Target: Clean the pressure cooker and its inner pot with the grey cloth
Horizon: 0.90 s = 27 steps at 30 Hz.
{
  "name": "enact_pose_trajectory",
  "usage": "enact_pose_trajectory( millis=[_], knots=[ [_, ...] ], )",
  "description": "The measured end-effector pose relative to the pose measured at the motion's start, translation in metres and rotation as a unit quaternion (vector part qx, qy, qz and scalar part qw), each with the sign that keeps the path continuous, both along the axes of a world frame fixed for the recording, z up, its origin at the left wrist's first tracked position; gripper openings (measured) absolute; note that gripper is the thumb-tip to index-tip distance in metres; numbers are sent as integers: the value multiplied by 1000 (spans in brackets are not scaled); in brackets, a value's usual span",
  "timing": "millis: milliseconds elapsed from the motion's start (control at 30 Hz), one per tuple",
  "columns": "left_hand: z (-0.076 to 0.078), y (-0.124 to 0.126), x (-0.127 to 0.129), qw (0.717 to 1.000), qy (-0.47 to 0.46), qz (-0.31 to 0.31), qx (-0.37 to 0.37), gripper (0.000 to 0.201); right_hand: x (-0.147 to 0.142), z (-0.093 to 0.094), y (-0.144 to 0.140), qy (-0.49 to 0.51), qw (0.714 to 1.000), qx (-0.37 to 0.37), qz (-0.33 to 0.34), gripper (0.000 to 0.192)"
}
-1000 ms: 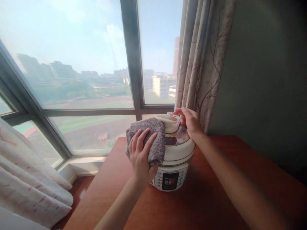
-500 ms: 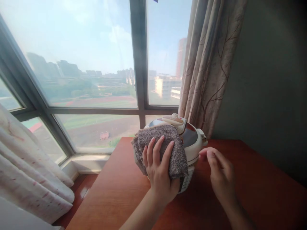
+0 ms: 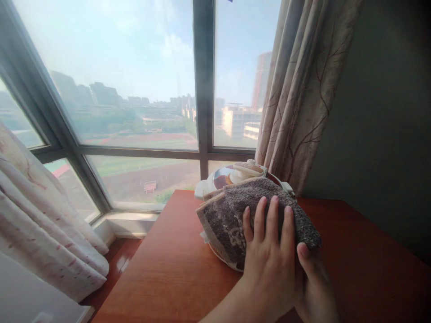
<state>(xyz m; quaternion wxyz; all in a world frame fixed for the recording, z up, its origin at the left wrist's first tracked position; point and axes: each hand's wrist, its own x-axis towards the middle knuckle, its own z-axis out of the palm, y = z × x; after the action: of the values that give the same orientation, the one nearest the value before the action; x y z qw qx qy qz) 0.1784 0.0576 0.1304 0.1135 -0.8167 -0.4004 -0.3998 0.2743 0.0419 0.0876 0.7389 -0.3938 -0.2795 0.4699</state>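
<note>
A grey-brown terry towel point(image 3: 232, 224) lies folded over the front and lid of a white electric pressure cooker point(image 3: 218, 177). My left hand point(image 3: 272, 251) grips the towel from above, its fingers spread over the cloth and pressing it to the cooker's front right. Its thumb is out of sight. Close beside its wrist is my right hand point(image 3: 316, 282), thumb raised by the towel's lower right corner; the other fingers are hidden, and I cannot tell whether they touch the cloth. The cooker's control panel is covered.
The cooker stands on a reddish-brown wooden table point(image 3: 161, 269). Behind it are a large window with a grey frame point(image 3: 204, 89) and a patterned curtain point(image 3: 296, 103). Another curtain point(image 3: 50, 242) hangs at the left, and a dark wall point(image 3: 380, 134) rises at the right.
My left hand has slid the towel rightward across the cooker's front, uncovering the lid's left side. My right hand has come lower and in beside my left wrist. The view has shifted slightly.
</note>
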Motion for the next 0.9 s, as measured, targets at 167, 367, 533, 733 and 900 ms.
enact_pose_trajectory(
  millis=[167,367,533,733,900],
  knots=[
    [11,-4,-16,997,53,-51,-4,78,2,23,7,31,999,-26,26,54],
    [37,8,-49,989,91,-113,-36,62,4,34,17,68,994,-47,64,43],
    [44,31,-82,998,25,-46,-22,49,17,47,30,103,990,-79,59,40],
    [22,48,-88,999,4,8,-53,52,18,30,25,54,997,-1,-57,59],
    [13,47,-81,998,-15,7,-55,55,13,17,21,-22,996,-20,-81,82]
  ],
)
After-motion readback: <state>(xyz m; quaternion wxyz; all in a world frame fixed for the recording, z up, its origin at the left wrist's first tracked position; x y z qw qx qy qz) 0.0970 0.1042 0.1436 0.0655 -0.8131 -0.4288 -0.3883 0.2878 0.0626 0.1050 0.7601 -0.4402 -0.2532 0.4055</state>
